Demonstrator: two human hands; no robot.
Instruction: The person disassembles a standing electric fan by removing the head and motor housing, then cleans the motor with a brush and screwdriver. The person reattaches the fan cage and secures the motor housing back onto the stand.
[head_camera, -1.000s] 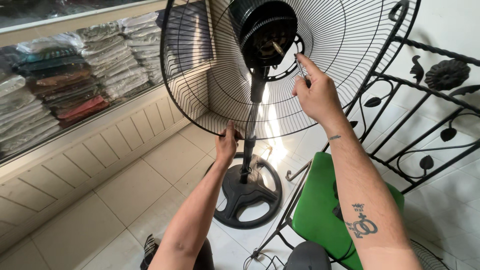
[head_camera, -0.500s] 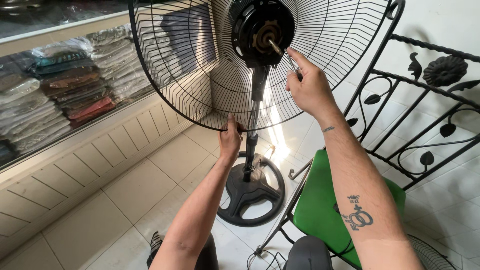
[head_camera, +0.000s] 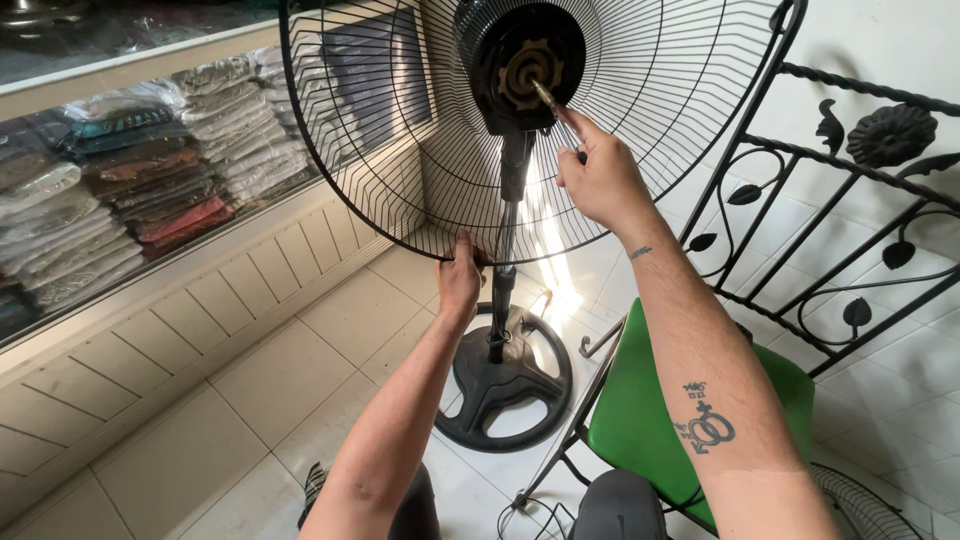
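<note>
A black pedestal fan stands in front of me with its rear wire guard (head_camera: 380, 150) mounted and no blades on it. My left hand (head_camera: 461, 277) grips the bottom rim of the guard. My right hand (head_camera: 598, 178) is raised beside the black motor housing (head_camera: 520, 62), its index finger touching the brass motor shaft (head_camera: 545, 97). The fan's pole (head_camera: 506, 230) runs down to a round black base (head_camera: 505, 385) on the tiled floor.
A green chair seat (head_camera: 640, 410) with a black metal frame is just right of the base. A black wrought-iron railing (head_camera: 850, 200) rises on the right. On the left, a glass showcase (head_camera: 120, 190) holds stacks of folded cloth. Another wire guard (head_camera: 870, 505) lies at the lower right.
My right hand slid left along the guard until its finger reached the motor shaft. The view shifted, so the fan sits lower and more central. My left hand kept its hold on the rim.
</note>
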